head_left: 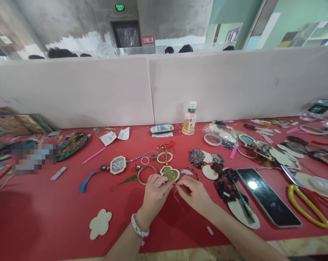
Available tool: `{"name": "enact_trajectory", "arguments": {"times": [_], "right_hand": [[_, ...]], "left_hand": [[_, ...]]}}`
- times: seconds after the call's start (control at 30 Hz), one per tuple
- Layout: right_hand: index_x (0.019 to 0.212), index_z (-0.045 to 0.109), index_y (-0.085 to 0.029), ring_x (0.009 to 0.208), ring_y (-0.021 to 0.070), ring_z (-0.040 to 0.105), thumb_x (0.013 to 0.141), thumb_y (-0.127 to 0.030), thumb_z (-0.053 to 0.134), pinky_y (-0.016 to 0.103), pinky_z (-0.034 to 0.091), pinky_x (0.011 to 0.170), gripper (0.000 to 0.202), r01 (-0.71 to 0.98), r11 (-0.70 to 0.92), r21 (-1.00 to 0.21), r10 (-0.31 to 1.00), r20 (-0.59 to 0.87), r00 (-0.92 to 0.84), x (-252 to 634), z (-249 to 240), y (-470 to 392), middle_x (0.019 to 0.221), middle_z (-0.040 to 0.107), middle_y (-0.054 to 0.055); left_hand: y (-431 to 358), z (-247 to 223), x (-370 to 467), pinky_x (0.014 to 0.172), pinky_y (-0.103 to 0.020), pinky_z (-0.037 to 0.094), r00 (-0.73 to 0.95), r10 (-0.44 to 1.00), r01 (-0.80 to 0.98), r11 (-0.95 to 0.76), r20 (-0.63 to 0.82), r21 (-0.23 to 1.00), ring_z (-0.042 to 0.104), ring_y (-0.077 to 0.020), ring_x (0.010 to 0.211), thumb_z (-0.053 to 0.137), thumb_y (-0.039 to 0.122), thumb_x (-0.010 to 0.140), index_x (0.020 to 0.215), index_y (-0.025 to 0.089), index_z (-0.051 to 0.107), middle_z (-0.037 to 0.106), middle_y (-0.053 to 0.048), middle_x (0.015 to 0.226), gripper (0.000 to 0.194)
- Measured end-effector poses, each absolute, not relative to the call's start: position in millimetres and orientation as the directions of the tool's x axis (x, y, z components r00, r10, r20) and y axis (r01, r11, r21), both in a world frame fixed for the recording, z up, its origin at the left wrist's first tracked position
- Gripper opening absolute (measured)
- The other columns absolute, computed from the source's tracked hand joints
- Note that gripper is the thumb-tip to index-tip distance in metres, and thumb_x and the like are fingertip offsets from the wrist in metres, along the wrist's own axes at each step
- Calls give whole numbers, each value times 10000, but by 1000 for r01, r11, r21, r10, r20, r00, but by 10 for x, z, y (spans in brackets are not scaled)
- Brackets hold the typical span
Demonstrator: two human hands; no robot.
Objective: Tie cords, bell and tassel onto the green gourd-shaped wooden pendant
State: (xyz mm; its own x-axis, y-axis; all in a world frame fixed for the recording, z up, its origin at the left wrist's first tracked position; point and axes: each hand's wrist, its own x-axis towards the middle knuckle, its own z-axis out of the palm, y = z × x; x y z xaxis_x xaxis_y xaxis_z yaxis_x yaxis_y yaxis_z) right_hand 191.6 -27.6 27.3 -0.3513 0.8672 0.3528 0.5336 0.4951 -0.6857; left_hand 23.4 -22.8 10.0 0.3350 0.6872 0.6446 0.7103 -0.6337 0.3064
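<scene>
A person's left hand (157,192) steadies a green-centred ornament (169,174) over a red bench (120,224), its grip clamped on the lower edge, while the right hand (192,192) pinches beside it, fingertips together near a thin thread (179,201). The ornament sits between a grey ring (146,174) and a small patterned piece (189,173). A tasselled pendant (118,165) lies to the left; a phone (269,197) and yellow-handled scissors (307,208) rest to the right, and a bottle (189,119) stands behind.
</scene>
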Motion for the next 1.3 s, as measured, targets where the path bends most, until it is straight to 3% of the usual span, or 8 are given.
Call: {"name": "enact_trajectory", "arguments": {"times": [0.27, 0.47, 0.67, 0.77, 0.83, 0.9, 1.03, 1.3], "right_hand": [[633, 527, -160, 526, 87, 429, 770, -239, 477, 186, 333, 485, 165, 317, 238, -918, 912, 99, -398, 1948, 266, -291, 579, 498, -21], [669, 560, -141, 533, 75, 431, 755, -286, 522, 176, 339, 495, 173, 195, 54, -979, 843, -60, -535, 1996, 198, -258, 583, 501, -25], [714, 628, -129, 564, 86, 487, 741, -312, 535, 171, 368, 519, 207, 297, 118, -947, 740, -115, -662, 2083, 251, -240, 633, 583, 5], [716, 674, -141, 457, 65, 449, 695, -370, 576, 158, 316, 430, 250, 444, 134, -886, 554, -305, -775, 2209, 278, -217, 543, 571, -17], [683, 682, -143, 397, 53, 405, 681, -407, 582, 161, 268, 382, 283, 535, 131, -834, 522, -401, -753, 2271, 291, -192, 486, 543, -27], [656, 664, -138, 406, 56, 402, 716, -421, 540, 165, 265, 387, 314, 562, 113, -820, 651, -366, -665, 2277, 303, -164, 491, 533, -24], [727, 603, -140, 486, 68, 409, 776, -391, 470, 173, 299, 443, 288, 469, 118, -875, 901, -104, -421, 2136, 313, -142, 589, 530, -17], [627, 541, -153, 496, 82, 389, 770, -316, 482, 190, 290, 466, 224, 576, 274, -770, 949, 119, -292, 1895, 221, -248, 561, 496, -19]], "left_hand": [[-200, 103, 219, 662, -294, 363, 305, 683, 730, -615, 664, 297, 487, -149, 711, 533, 213, 796, 921, 255, 655, 604, -20, 710, 179], [-176, 82, 209, 657, -292, 370, 275, 659, 727, -619, 700, 297, 481, -145, 698, 571, 215, 768, 880, 254, 665, 609, -15, 703, 152], [-169, 60, 217, 657, -290, 376, 273, 657, 730, -617, 703, 294, 485, -143, 700, 578, 213, 761, 855, 265, 671, 610, -13, 707, 142], [-175, 58, 224, 667, -291, 376, 278, 669, 737, -609, 689, 293, 490, -141, 703, 569, 212, 767, 862, 267, 672, 607, -13, 706, 150], [-180, 60, 228, 669, -289, 375, 284, 674, 740, -606, 682, 291, 489, -141, 706, 564, 210, 770, 865, 266, 673, 605, -15, 707, 154], [-185, 65, 232, 663, -287, 371, 296, 674, 740, -610, 677, 283, 486, -142, 707, 561, 211, 773, 863, 266, 674, 603, -17, 705, 154], [-194, 74, 240, 655, -285, 364, 322, 673, 737, -620, 667, 270, 476, -145, 712, 555, 206, 778, 872, 262, 671, 599, -18, 699, 160], [-186, 44, 243, 655, -285, 358, 390, 653, 727, -651, 650, 218, 467, -146, 730, 537, 208, 794, 910, 272, 654, 590, -17, 720, 177]]}}
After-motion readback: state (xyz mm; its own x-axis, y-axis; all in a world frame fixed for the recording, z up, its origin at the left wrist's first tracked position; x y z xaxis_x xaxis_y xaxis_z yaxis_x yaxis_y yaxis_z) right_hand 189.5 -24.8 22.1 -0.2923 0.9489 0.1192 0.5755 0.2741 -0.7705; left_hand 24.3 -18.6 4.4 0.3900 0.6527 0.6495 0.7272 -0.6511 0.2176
